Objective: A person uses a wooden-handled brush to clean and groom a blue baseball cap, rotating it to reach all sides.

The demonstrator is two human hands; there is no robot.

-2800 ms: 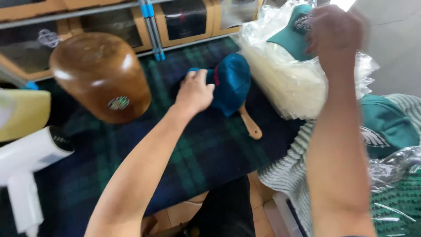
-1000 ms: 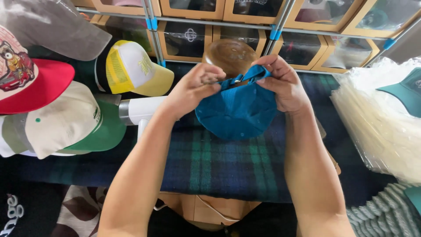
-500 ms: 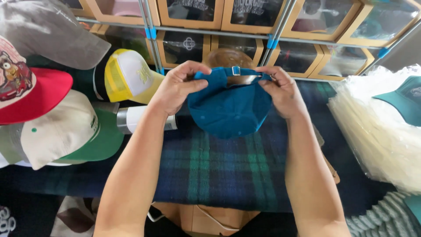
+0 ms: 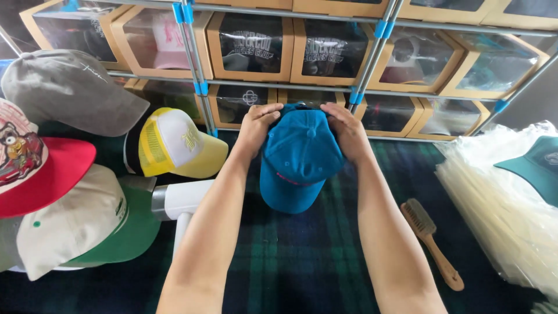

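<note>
Bright, even daylight fills the scene, strongest at the right, where the stack of clear plastic bags (image 4: 500, 203) glares near white. Window reflections sheen the box fronts (image 4: 250, 46) on the shelf. Shadows are soft. Focus is sharp; straight shelf poles bow outward toward the edges.

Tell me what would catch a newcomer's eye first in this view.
First, the blue cap at the centre, gripped on both sides by the left hand and right hand above the plaid cloth. Next, the yellow and white mesh cap and the red-brimmed cap on the left. A wooden brush lies to the right, beside a stack of clear plastic bags.
</note>
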